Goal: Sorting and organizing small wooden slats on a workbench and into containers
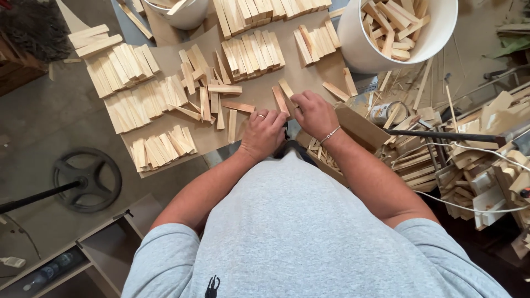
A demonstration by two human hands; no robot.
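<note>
Cardboard sheet point(309, 74): both hands point(290, 124) around wood strips point(284, 96), long axis away.

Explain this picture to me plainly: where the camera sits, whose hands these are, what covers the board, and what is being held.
There is no machine here. The one picture comes from a camera worn on a person's head, looking down past a grey shirt at their own two bare hands. The left hand, with a ring, and the right hand, with a thin bracelet, meet over a small wooden slat and grip it together. Under them lies a brown cardboard sheet covered with rows and loose piles of similar slats. A white bucket at upper right is full of them. More wood scraps are heaped at the right, and a black round stand base sits on the floor at the left.
</note>
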